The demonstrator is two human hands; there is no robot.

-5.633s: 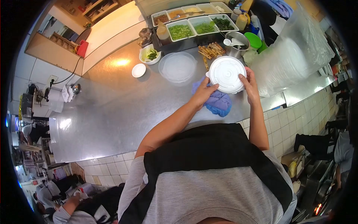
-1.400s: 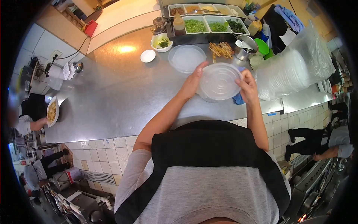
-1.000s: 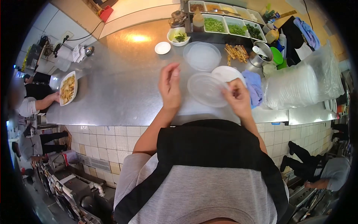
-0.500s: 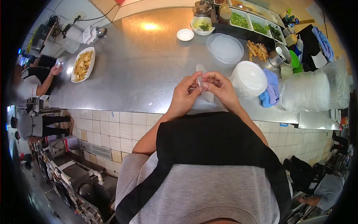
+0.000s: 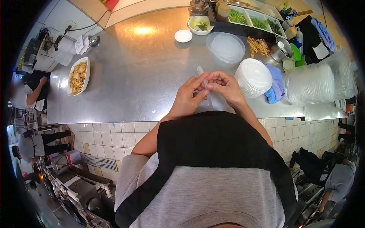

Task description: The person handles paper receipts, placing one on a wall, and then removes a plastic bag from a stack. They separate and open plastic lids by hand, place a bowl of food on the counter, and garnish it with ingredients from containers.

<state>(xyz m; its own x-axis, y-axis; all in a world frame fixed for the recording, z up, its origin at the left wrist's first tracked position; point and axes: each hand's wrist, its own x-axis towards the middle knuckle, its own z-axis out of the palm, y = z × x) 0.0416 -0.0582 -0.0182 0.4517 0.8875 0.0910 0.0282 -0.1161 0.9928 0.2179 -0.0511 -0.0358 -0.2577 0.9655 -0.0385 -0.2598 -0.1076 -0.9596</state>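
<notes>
Both our hands are at the middle of the near side of the steel desk [image 5: 133, 72], raised in front of the black apron [image 5: 213, 140]. Between them we hold a clear plastic lid [image 5: 200, 70] turned nearly edge-on, its upper end poking out towards twelve o'clock. Our left hand [image 5: 189, 95] has its grip together on the lid from the nine o'clock side, and our right hand [image 5: 227, 89] has its grip closed on it from the three o'clock side; the fingertips of the two hands almost meet.

Counting from our hands, a stack of round white lids [image 5: 254, 78] stands near the right hand at three o'clock, with a blue and purple cloth [image 5: 277, 81] just beyond it and a clear plastic bag of stacked round pieces [image 5: 315, 84] farther out. At one o'clock we see flat clear rounds [image 5: 226, 47], and past them trays of chopped greens [image 5: 256, 22]. Browned sticks [image 5: 258, 46] and a metal pot [image 5: 279, 52] are at two o'clock. A bowl with greens [image 5: 200, 26] sits at twelve, a small white dish [image 5: 183, 36] at eleven, and a white dish of food [image 5: 78, 77] well apart at nine, near a co-worker [image 5: 33, 93].
</notes>
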